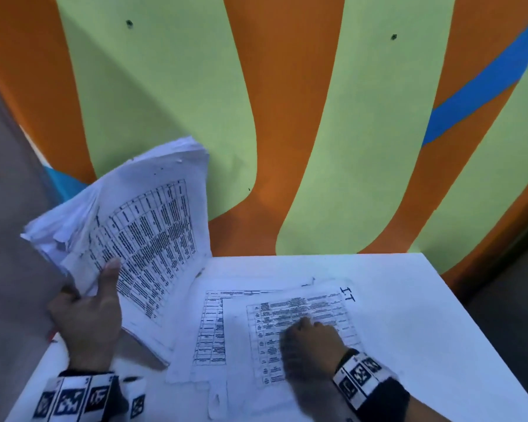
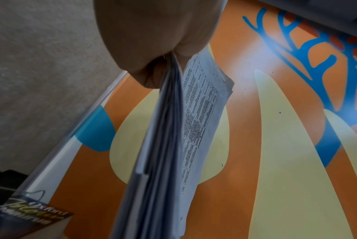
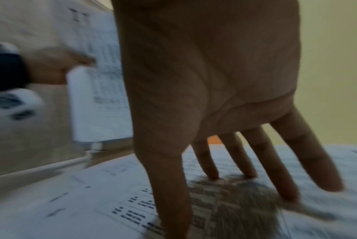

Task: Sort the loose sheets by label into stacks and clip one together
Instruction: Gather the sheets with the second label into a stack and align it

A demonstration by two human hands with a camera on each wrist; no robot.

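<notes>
Your left hand [image 1: 86,318] grips the wad [image 1: 141,226], thumb on top; your right hand [image 1: 310,342], fingers spread, presses the sheet [image 1: 317,303] beneath it on the table [image 1: 424,315].

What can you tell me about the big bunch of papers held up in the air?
The bundle of papers is a thick wad of white sheets, printed with black tables of small text. Its far corners look frayed and curled. It stands tilted up over the left edge of the white table, leaning toward the orange and green wall. The left hand grips its lower edge, thumb pressed on the front sheet. The left wrist view shows the many layered sheet edges end-on.
</notes>
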